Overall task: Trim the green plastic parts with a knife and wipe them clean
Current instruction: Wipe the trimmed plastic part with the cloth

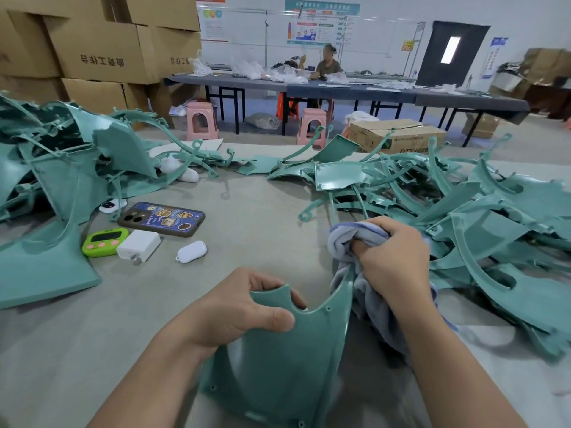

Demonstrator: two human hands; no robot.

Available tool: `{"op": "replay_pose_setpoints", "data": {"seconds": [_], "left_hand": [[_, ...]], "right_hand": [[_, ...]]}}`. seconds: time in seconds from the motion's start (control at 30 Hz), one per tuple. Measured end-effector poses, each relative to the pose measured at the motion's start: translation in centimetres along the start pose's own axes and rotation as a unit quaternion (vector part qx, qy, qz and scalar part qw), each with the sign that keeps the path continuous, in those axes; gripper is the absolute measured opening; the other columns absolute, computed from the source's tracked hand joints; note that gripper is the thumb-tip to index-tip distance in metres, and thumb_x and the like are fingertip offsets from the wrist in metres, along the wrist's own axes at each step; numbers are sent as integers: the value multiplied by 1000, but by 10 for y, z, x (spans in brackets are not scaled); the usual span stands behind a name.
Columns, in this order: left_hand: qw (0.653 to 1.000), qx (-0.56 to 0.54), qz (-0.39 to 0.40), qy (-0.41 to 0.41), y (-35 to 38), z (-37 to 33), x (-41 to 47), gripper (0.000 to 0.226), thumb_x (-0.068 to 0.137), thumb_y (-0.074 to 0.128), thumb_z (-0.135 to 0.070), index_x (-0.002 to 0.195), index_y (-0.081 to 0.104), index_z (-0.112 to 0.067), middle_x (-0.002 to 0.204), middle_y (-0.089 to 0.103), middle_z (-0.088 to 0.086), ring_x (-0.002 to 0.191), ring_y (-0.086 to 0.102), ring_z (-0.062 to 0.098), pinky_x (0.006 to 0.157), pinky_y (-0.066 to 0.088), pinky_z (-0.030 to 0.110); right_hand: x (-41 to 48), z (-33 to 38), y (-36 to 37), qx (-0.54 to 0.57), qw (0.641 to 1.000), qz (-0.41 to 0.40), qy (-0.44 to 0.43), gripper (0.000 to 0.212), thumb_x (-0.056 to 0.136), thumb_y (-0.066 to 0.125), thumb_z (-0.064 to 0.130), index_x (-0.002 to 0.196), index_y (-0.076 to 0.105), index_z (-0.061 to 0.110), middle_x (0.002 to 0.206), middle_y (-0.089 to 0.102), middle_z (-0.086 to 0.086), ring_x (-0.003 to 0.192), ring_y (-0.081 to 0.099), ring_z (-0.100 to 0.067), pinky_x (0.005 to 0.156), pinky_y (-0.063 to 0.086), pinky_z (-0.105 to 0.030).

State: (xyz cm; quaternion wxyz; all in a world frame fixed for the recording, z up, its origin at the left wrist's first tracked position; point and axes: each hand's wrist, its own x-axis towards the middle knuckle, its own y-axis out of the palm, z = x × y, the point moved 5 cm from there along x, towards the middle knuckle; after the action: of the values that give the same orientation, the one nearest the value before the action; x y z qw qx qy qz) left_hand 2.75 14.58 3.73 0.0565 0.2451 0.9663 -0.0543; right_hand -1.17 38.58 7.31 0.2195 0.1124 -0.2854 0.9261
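My left grip (247, 307) pinches the green plastic part (278, 366) at its upper left corner, with the thumb pressed flat on the face turned toward me and the fingers curled over the top edge behind it. The part stands tilted up from the worktop (247, 196) just in front of me, between my forearms; it is a broad curved panel with a notch cut into its top edge and small screw holes along its rim. My right grip (392, 261) is curled tight round a bunched grey-blue cloth (349, 239), and the cloth touches the narrow upper right tip of the part, with the rest of it hanging down behind the part's right edge. To my right lies a heap of green parts (494, 227), tangled together, and it reaches up to my right wrist. A second heap (61, 168) fills the left side of the worktop, with one large panel lying nearest me. Between the heaps, well apart from my hands, sit a phone (162, 219) in a cartoon-printed case, a green timer (105, 242), a white charger (139, 245) just beside the timer, and a small white case (192, 251). Beyond the worktop I see stacked cardboard boxes (102, 47), two pink stools (202, 120), and a person (327, 64) seated at a long dark table (340, 91).
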Motion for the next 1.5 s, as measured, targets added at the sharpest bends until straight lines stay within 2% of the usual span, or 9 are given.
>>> {"op": "replay_pose_setpoints", "data": {"seconds": [0.23,0.4,0.53,0.67,0.83,1.0,1.1,1.27,1.5], "left_hand": [[982,-165,-88,-30,-27,4,-3,45,57,87,-13,100,78,-8,104,73,28,82,72,34,70,62,37],[938,-231,-257,-10,-38,7,3,26,76,76,-4,101,77,-9,98,77,19,79,75,30,63,61,32],[920,-206,-332,24,-38,9,6,15,86,73,-5,99,78,-9,90,79,11,77,76,26,60,60,29],[924,-157,-343,69,-40,7,7,6,85,76,-16,86,81,-15,77,77,4,70,75,20,56,56,26],[947,-2,-300,117,-30,4,9,43,69,75,-56,82,78,-15,76,74,14,68,66,16,61,55,41],[891,149,-413,120,-38,5,7,28,76,65,-64,94,72,-44,48,46,-15,49,46,2,52,38,13],[950,-53,-304,52,-30,15,18,24,82,78,-35,106,75,-30,92,78,-10,86,74,10,76,55,26],[959,-230,-163,33,-16,15,20,36,71,75,-21,107,78,-13,111,76,12,98,75,27,74,61,28],[942,-209,-259,52,-16,9,16,23,82,72,-16,103,74,-6,99,78,11,79,75,19,60,59,26]], "right_hand": [[0,-8,-4,-127,991,-35,17,6,86,60,22,83,61,27,71,63,1,69,56,-24,55,40,-31],[-20,17,17,-342,927,89,-126,31,84,62,23,113,63,34,117,62,8,116,51,-24,98,28,-37],[-46,30,31,-223,932,236,-161,74,78,66,33,149,45,38,157,41,11,146,31,-14,123,17,-35],[-51,33,23,64,974,208,-66,53,82,72,28,133,64,39,118,69,26,115,59,7,101,50,-24],[-59,32,45,-37,957,288,-22,58,84,57,66,84,69,9,73,70,-5,68,66,-18,68,53,-48],[-53,17,47,224,946,205,115,32,98,66,27,99,68,-5,99,75,-23,96,72,-40,85,58,-60],[-47,8,44,337,907,177,180,19,102,59,18,105,72,4,99,79,-12,95,76,-30,84,62,-46],[-45,4,41,368,888,208,182,16,101,61,16,106,72,5,101,79,-13,92,76,-29,71,62,-34],[-45,6,38,376,859,306,165,18,92,65,1,97,81,8,110,76,-17,100,75,-30,76,61,-31]]}}
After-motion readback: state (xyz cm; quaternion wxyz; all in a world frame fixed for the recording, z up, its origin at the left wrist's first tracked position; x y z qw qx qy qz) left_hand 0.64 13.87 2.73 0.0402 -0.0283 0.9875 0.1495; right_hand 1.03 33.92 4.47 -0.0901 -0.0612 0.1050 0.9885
